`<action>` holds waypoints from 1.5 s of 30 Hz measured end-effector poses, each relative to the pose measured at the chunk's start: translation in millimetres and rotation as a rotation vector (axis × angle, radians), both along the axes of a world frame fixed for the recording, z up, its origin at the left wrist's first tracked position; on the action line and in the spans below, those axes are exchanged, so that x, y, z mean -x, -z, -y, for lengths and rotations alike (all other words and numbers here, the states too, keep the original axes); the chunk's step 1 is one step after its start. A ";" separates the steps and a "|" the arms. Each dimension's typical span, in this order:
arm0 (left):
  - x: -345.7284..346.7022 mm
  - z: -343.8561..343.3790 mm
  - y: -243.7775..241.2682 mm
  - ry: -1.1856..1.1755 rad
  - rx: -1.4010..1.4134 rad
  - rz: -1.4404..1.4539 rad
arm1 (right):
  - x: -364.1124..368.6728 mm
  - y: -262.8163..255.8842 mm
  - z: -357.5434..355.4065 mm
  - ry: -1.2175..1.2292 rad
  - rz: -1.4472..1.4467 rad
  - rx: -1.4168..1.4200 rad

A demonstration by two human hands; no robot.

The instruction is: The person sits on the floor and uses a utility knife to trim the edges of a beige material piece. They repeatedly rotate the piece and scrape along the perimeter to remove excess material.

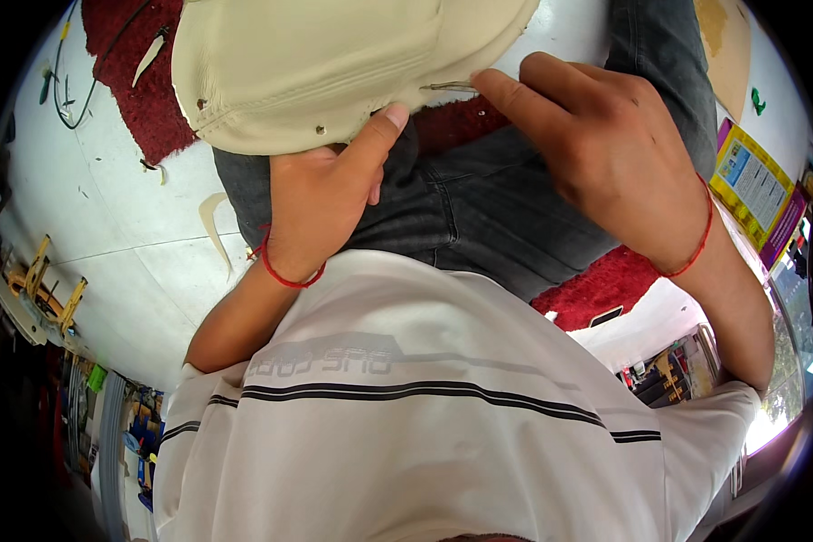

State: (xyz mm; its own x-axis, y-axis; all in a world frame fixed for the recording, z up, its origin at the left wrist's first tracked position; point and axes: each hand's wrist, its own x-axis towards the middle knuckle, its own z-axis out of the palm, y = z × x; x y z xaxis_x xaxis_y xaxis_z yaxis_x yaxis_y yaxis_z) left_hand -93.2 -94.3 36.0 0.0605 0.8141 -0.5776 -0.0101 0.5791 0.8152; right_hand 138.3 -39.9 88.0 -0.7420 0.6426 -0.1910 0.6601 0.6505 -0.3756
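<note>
A cream upholstered panel [325, 61], leather-like with stitched seams and a few small holes near its rim, lies over my legs and runs past the top of the view. My left hand [325, 196] grips its near edge, thumb on the upper face and fingers mostly hidden underneath. Between the fingertips of my right hand [582, 129] is a slender pointed metal tool [450, 87]. Its tip is at the panel's right edge; whether it touches cannot be told. Which kind of tool it is stays unclear, as the fingers cover its rear part.
Red carpet pieces [139, 81] lie on the white floor [122, 203], with a cream offcut [213, 227] and a black cable [61, 81] at left. Yellow-handled tools [74, 301] sit farther left. A phone-like object [606, 317] and a printed yellow-purple package [752, 190] are at right.
</note>
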 end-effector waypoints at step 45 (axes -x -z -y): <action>0.7 -10.3 -2.7 -0.128 0.065 0.343 | -6.8 8.5 64.7 0.667 -0.221 0.309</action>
State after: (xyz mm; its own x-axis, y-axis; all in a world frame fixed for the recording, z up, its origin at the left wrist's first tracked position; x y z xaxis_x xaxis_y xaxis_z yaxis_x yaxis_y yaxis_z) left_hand -93.9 -84.0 38.7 0.1593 0.7902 -0.5918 -0.3523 0.6055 0.7136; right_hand 145.1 -104.6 79.6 -0.2574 0.9092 -0.3272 0.7644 -0.0155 -0.6446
